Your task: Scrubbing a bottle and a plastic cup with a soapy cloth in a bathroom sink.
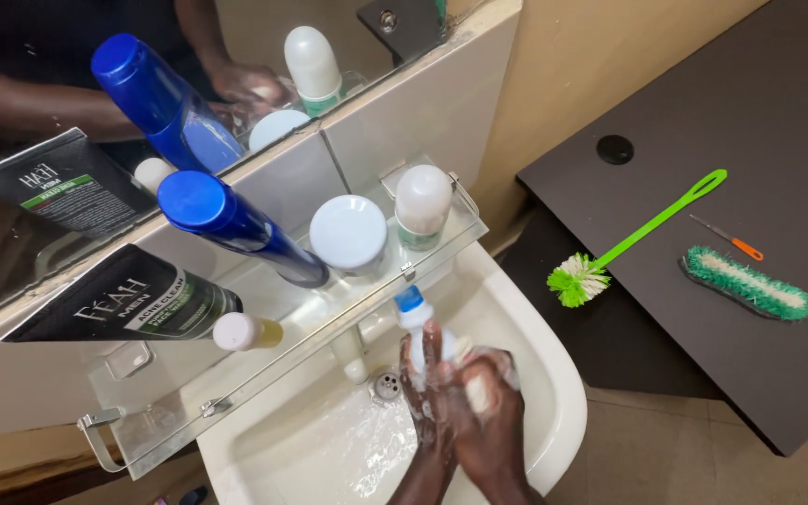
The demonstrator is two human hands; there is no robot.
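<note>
Soapy left hand [427, 397] and right hand [490, 402] press together inside sink [554, 374] rim.

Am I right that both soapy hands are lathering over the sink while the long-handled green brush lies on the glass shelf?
Not quite. The head view shows the long-handled green brush lying on the dark countertop, not the glass shelf. The rest holds: the left hand and right hand are soapy and pressed together over the sink.

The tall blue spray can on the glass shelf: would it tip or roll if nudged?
The blue spray can looks tall and narrow, so it probably tips easily. Being round, it would likely roll, and the glass shelf seems smooth, with only a thin rail at its edge.
</note>
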